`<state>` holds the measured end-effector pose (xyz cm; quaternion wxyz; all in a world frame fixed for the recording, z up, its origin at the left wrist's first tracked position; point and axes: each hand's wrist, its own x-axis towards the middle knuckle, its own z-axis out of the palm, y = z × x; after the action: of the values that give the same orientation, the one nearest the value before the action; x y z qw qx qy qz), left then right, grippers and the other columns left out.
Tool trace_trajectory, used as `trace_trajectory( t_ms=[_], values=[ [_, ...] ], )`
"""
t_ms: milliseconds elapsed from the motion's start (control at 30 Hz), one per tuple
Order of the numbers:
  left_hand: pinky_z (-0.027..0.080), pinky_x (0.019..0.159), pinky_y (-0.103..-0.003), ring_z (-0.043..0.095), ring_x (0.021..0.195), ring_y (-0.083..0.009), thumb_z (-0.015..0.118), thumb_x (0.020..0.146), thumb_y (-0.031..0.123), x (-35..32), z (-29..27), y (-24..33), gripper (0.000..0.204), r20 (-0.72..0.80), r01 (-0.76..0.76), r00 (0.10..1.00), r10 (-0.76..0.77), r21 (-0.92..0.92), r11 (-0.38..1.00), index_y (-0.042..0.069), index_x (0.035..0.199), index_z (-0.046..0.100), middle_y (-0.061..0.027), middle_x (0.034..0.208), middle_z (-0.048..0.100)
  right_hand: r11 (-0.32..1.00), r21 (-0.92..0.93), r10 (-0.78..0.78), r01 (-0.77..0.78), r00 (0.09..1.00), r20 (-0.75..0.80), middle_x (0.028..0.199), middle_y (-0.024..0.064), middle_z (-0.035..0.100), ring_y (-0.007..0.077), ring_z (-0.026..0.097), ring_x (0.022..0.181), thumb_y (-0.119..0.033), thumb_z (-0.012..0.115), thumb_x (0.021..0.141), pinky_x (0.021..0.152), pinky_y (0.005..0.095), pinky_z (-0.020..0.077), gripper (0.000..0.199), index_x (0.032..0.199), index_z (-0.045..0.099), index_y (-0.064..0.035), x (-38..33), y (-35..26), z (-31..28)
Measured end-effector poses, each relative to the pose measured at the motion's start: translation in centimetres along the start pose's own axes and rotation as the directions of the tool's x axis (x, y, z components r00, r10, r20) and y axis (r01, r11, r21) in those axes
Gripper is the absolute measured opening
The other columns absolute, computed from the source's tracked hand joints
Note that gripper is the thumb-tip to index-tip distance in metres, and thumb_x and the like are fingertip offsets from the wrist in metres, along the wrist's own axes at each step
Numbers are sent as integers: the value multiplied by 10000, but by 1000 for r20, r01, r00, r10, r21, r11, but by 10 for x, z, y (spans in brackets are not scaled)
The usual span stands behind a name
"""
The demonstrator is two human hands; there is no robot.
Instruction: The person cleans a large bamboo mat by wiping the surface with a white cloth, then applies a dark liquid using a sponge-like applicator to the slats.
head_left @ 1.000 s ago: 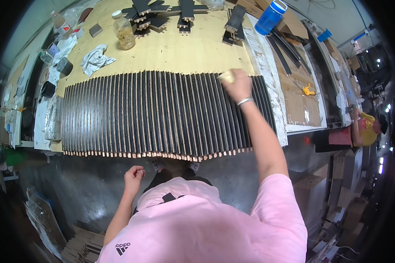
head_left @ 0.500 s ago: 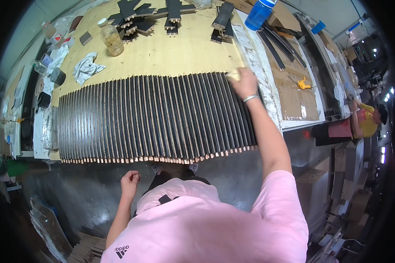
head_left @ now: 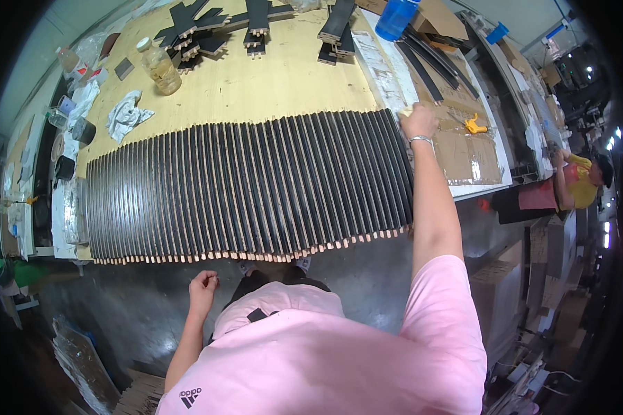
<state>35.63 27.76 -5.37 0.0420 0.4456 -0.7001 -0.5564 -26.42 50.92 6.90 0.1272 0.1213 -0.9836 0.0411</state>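
Black slats (head_left: 249,187) with pale wood ends, a long row of them packed side by side across the plywood bench (head_left: 270,76), near ends poking a bit past its near edge. The right hand (head_left: 418,122) is stretched out to the far right corner of that row, fingers curled around a small pale yellowish pad (head_left: 406,111), sponge or folded cloth, can't really tell at this size, pressed at the top of the last slats. The left hand (head_left: 203,285) hangs below the near edge of the bench, loosely closed, holding nothing and touching nothing.

Far left on the bench there's a clear bottle of yellowish liquid (head_left: 160,68) and a crumpled white rag (head_left: 126,115) just beside it. A blue cup (head_left: 396,15) sits at the far right, and a little yellow tool (head_left: 472,125) lies on the cardboard right of the hand.
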Motion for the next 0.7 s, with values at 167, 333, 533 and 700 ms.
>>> trace_trajectory(
  t_ms=[167, 333, 533, 700],
  values=[
    [539, 728, -271, 656, 789, -132, 570, 949, 4, 6, 12, -4, 137, 26, 32, 999, -32, -5, 999, -50, 1047, 649, -80, 874, 689, 814, 507, -224, 282, 959, -174, 945, 181, 676, 354, 645, 898, -329, 840, 711, 827, 461, 517, 403, 956, 713, -36, -63, -42, -18],
    [537, 704, -273, 668, 746, -126, 599, 929, 35, 9, 20, -4, 146, 52, 26, 998, -28, 30, 999, -50, 1022, 673, -84, 829, 705, 499, 562, -685, 659, 698, -209, 958, 129, 669, 315, 619, 932, -266, 846, 678, 831, 425, 496, 363, 944, 699, -68, -168, -106, -51],
    [538, 703, -274, 668, 745, -128, 602, 931, 43, 15, 22, 3, 155, 31, -4, 1000, 2, 41, 999, -55, 1026, 675, -85, 827, 705, 885, 406, -220, 226, 973, -64, 987, 159, 681, 305, 623, 917, -252, 842, 719, 847, 432, 501, 382, 1005, 712, -36, -98, -6, -27],
    [536, 695, -277, 669, 741, -133, 607, 931, 46, 14, 27, -1, 152, 32, -4, 999, 3, 48, 999, -56, 1019, 680, -92, 823, 706, 868, 372, -267, 328, 941, -208, 962, 130, 657, 335, 598, 963, -241, 839, 715, 871, 444, 478, 387, 1010, 692, -37, -87, -3, -25]
  ],
)
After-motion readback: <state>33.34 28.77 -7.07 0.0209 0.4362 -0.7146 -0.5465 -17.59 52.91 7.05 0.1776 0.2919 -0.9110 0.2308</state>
